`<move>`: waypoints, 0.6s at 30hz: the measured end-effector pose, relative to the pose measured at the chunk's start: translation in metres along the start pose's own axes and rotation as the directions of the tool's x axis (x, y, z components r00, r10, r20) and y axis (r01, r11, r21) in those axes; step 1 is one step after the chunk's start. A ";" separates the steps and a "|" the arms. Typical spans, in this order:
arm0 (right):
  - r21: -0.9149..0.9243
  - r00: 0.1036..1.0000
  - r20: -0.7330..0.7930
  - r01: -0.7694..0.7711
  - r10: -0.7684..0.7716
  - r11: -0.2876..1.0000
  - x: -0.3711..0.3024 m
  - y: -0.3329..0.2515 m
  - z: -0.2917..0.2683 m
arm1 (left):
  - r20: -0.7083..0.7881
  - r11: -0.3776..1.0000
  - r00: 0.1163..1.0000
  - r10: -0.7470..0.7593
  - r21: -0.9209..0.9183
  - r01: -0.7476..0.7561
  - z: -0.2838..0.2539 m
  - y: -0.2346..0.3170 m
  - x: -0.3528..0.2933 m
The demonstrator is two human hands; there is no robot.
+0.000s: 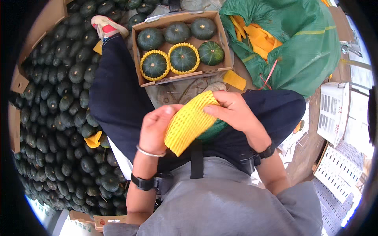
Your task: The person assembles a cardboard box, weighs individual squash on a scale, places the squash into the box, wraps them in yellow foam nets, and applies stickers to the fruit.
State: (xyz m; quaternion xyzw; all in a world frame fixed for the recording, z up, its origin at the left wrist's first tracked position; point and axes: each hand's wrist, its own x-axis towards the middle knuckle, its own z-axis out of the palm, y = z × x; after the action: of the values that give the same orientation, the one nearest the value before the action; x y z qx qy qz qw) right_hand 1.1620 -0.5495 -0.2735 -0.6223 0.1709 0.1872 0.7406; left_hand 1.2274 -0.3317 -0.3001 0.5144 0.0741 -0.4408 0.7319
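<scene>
Grey shirt [220, 204] fills the bottom, dark trousers [116, 84] folded out either side. Brown floor [305, 151] shows over on the right by some white crates [334, 112], with a big heap of pumpkins [76, 73] all down the left. Up front there's a box [204, 74] holding six more, two in yellow netting, next to a green sack [311, 55]. Yellow net [191, 124] is up above the lap: right hand [238, 112] pinches its top end, thumb in front. Left hand [153, 128] is against the other side, fingertips hidden, so can't tell its grip.
</scene>
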 end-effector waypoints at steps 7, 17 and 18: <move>-0.388 0.936 -0.319 0.013 -0.148 0.922 0.023 0.039 -0.001 | 0.081 0.575 0.880 0.468 0.728 -0.372 0.014 0.012 0.024; 0.581 0.981 0.192 -0.107 -0.008 0.807 -0.004 0.019 -0.005 | 0.546 0.866 0.837 0.036 -0.435 0.247 0.016 0.026 0.021; 0.706 0.997 0.067 -0.013 -0.048 0.708 -0.006 0.015 -0.011 | 0.434 0.933 0.900 -0.045 -0.305 0.193 0.025 0.020 0.023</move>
State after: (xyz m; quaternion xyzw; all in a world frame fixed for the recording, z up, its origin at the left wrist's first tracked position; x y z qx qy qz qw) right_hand 1.1494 -0.5586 -0.2856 -0.2860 0.1937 0.1254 0.9300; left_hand 1.2472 -0.3637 -0.2874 0.2674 0.0218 -0.5660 0.7795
